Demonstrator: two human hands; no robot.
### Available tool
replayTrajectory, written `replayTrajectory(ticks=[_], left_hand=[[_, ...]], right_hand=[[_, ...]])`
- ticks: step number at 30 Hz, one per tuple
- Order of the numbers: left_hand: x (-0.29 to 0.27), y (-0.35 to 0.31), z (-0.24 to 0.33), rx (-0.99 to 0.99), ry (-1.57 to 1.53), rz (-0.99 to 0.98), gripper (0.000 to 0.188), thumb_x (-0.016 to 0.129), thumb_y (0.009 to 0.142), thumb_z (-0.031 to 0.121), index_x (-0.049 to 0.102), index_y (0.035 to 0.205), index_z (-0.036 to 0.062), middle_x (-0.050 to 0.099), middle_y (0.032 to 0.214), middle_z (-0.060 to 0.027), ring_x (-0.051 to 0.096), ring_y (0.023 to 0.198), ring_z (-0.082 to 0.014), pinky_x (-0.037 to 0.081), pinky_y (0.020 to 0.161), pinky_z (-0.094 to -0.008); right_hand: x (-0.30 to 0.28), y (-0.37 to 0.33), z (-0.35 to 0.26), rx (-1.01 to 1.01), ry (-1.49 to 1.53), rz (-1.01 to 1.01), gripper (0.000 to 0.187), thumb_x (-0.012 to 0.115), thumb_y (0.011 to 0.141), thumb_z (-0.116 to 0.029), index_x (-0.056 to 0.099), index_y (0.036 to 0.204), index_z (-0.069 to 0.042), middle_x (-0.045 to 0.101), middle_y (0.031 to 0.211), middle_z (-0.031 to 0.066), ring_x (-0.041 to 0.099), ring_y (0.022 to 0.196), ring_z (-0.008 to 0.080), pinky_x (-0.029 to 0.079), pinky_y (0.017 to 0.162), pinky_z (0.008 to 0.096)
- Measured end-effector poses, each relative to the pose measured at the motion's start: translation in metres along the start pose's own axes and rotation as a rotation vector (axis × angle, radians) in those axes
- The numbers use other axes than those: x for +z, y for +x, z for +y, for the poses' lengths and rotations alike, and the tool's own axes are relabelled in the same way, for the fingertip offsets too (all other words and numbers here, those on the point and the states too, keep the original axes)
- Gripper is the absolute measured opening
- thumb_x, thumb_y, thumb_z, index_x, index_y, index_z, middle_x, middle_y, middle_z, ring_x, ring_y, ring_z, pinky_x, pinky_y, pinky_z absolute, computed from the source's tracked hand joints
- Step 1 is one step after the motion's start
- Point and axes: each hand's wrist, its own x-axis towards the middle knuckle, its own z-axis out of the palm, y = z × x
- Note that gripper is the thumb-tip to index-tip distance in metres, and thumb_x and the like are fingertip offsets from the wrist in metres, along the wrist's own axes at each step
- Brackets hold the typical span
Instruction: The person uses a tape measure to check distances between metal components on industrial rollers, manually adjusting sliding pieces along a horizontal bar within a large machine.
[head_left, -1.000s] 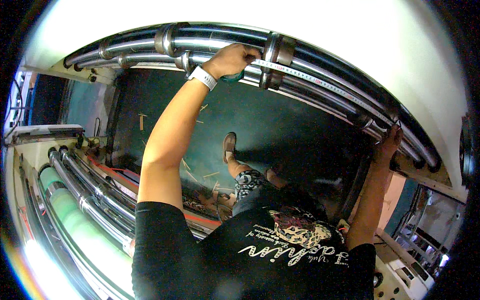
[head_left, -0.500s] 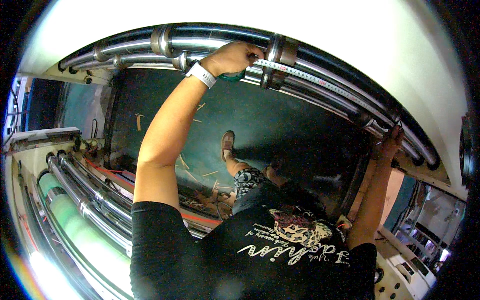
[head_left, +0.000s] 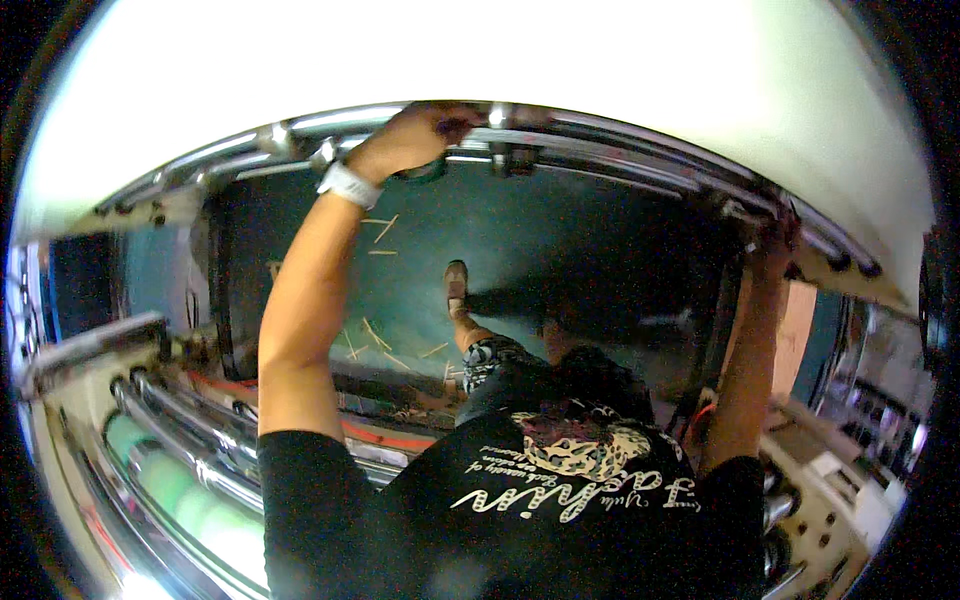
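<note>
My left hand is closed at the metal rollers, left of a steel collar. The dark green case of a tape measure shows under its palm. From there the pale tape runs right along the upper rollers, its markings smeared by motion. Far to the right, my right hand is closed at the tape's other end, against the rollers; its fingertips are dark and blurred. A white-strapped watch circles my left wrist.
A broad white panel rises beyond the rollers. Below lies a dark green floor with scattered pale strips. Lower left, another machine has shiny rollers and a green-lit drum. A tan board stands beside my right forearm.
The view has shifted and blurred, so the rollers sit lower in the picture. Both hands keep about the same places along the rollers, with the tape still stretched between them.
</note>
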Motion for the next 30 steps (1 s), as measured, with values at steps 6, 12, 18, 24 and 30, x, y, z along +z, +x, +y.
replayTrajectory(ticks=[6, 12, 18, 24, 30], left_hand=[[0.019, -0.016, 0.035, -0.187, 0.003, -0.177, 0.026, 0.055, 0.084, 0.023, 0.057, 0.099, 0.0023, 0.060, 0.094, -0.0087, 0.054, 0.089, -0.0153, 0.042, 0.078, -0.0276], [0.082, -0.027, 0.009, 0.132, 0.380, -0.716, 0.024, 0.046, 0.089, 0.025, 0.054, 0.096, 0.0034, 0.054, 0.079, -0.0113, 0.054, 0.071, -0.0244, 0.043, 0.065, -0.0325], [0.160, -0.021, -0.090, 0.268, 0.205, -1.066, 0.025, 0.048, 0.087, 0.021, 0.055, 0.106, 0.0057, 0.055, 0.082, -0.0059, 0.055, 0.073, -0.0207, 0.045, 0.063, -0.0293], [0.201, -0.001, -0.128, 0.663, 0.627, -1.176, 0.042, 0.046, 0.080, 0.004, 0.039, 0.122, 0.0007, 0.053, 0.099, -0.0153, 0.055, 0.082, -0.0290, 0.047, 0.069, -0.0351], [0.234, -0.014, -0.197, 0.685, 0.722, -1.400, 0.043, 0.046, 0.080, -0.002, 0.037, 0.121, 0.0009, 0.051, 0.100, -0.0203, 0.054, 0.082, -0.0341, 0.048, 0.072, -0.0375]], right_hand=[[0.004, -0.050, 0.011, 0.191, 0.192, 0.130, 0.020, 0.042, 0.089, -0.022, 0.051, 0.100, -0.007, 0.054, 0.087, 0.0041, 0.052, 0.078, 0.0176, 0.044, 0.067, 0.0254], [0.032, -0.226, 0.056, 0.400, -0.563, 0.143, 0.020, 0.063, 0.079, -0.023, 0.056, 0.084, -0.005, 0.058, 0.082, 0.0052, 0.054, 0.083, 0.0173, 0.043, 0.074, 0.0297], [0.066, -0.447, 0.051, 0.919, -0.329, 0.511, 0.034, 0.062, 0.079, -0.035, 0.051, 0.077, -0.004, 0.050, 0.069, 0.0012, 0.045, 0.064, 0.0141, 0.040, 0.058, 0.0342], [0.121, -0.624, 0.081, 1.368, -0.070, 0.684, 0.032, 0.059, 0.081, -0.035, 0.051, 0.080, -0.003, 0.049, 0.072, 0.0024, 0.045, 0.067, 0.0139, 0.040, 0.059, 0.0326], [0.168, -0.702, 0.111, 1.477, 0.058, 0.873, 0.031, 0.058, 0.082, -0.034, 0.052, 0.081, -0.003, 0.050, 0.074, 0.0032, 0.045, 0.069, 0.0148, 0.040, 0.060, 0.0329]])
